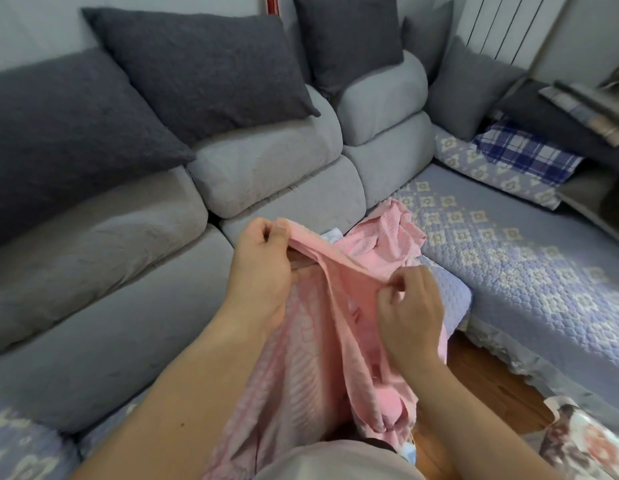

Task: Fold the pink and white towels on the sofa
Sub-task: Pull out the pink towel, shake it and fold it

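Observation:
A pink towel (311, 358) with a pale woven pattern hangs in front of me, held up by its top edge. My left hand (263, 268) pinches one end of that edge between thumb and fingers. My right hand (408, 310) pinches the edge further right and lower. The rest of the towel drapes down toward my lap. Another bunch of pink cloth (387, 233) lies crumpled on the sofa seat behind my hands. A small bit of white cloth (332, 234) peeks out beside it, mostly hidden.
The grey sofa (266, 174) carries dark grey cushions (197, 71) along its back. A lilac quilted cover (509, 258) lies over the right seat, with a blue plaid cloth (529, 154) and stacked items at the far right. Wooden floor (481, 386) shows below.

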A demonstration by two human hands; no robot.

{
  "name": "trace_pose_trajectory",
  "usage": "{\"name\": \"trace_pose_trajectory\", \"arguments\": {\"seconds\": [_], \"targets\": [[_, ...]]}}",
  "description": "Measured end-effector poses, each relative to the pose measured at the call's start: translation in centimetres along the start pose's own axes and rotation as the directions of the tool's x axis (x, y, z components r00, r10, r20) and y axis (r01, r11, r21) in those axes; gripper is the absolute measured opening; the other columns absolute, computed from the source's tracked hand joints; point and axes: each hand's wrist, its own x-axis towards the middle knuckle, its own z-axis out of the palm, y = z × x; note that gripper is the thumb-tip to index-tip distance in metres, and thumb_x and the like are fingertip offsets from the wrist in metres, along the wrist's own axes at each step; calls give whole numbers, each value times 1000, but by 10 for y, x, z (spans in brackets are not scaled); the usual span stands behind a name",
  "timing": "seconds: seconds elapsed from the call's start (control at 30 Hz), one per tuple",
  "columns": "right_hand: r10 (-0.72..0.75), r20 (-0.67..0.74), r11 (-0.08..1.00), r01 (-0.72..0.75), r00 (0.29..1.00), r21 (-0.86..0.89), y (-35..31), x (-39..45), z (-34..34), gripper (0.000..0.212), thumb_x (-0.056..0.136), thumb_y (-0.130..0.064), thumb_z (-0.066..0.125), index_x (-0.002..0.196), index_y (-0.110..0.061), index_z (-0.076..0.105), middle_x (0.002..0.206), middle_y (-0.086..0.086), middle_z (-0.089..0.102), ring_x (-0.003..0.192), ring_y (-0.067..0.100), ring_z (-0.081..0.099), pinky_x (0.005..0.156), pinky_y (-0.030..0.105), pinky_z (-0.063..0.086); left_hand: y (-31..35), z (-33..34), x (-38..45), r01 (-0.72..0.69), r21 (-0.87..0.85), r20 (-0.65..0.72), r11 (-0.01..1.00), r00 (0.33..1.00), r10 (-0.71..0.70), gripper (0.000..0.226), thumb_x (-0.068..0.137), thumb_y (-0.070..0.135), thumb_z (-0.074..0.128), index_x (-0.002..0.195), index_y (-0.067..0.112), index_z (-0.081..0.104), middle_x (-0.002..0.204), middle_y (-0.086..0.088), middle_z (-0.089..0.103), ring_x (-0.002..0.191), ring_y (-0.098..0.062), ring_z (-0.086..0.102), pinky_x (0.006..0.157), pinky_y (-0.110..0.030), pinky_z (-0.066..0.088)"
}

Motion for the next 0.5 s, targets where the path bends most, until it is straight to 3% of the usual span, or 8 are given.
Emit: {"name": "trace_pose_trajectory", "arguments": {"seconds": [0.07, 0.13, 0.2, 0.33, 0.43, 0.5], "targets": [[-40, 24, 997, 38, 999, 71, -7, 18, -3, 15, 79, -9, 60, 93, -14, 54, 91, -2, 51, 84, 20, 50, 76, 30, 42, 7, 7, 0, 5, -34, 8, 999, 1000, -5, 29, 109, 19, 41, 82, 9, 48, 81, -17, 68, 73, -25, 74, 62, -42, 62], [-169, 207, 979, 139, 964, 152, -26, 22, -2, 28, 80, -20, 63, 106, -11, 57, 100, -2, 51, 92, 15, 49, 83, 25, 44, 14, 15, 0, 6, -52, 32, 999, 999, -4, 29, 109, 19, 42, 82, 9, 48, 74, -13, 67, 72, -25, 74, 64, -46, 63], [-230, 306, 970, 193, 924, 146, -43, 20, 2, 41, 78, -25, 61, 116, -10, 58, 104, -1, 52, 95, 18, 51, 82, 31, 46, 22, 22, 1, -10, -60, 49, 998, 999, 13, 28, 108, 20, 43, 82, 10, 48, 74, -13, 65, 72, -27, 72, 64, -46, 62], [-113, 35, 993, 114, 993, -15, -58, 52, -1, 18, 85, -9, 59, 101, -9, 67, 98, 5, 61, 91, 27, 59, 67, 40, 48, 42, 29, 3, -71, -40, 80, 997, 994, 74, 25, 109, 20, 42, 89, 7, 50, 81, -17, 66, 76, -31, 73, 62, -43, 62], [-167, 33, 975, 170, 985, -145, -56, 75, -15, 22, 78, -5, 47, 92, -11, 64, 90, 3, 60, 76, 24, 51, 60, 31, 34, 57, 33, 5, -96, -36, 95, 995, 991, 99, 24, 109, 21, 41, 93, 6, 50, 86, -21, 66, 80, -34, 73, 63, -44, 62], [-144, 26, 959, 146, 989, -243, -50, 79, -24, 24, 74, 1, 51, 90, -12, 62, 86, 1, 58, 70, 18, 42, 58, 29, 27, 68, 38, 8, -109, -51, 84, 993, 990, 114, 26, 109, 21, 41, 87, 8, 49, 81, -18, 66, 75, -30, 72, 61, -43, 62]]}}
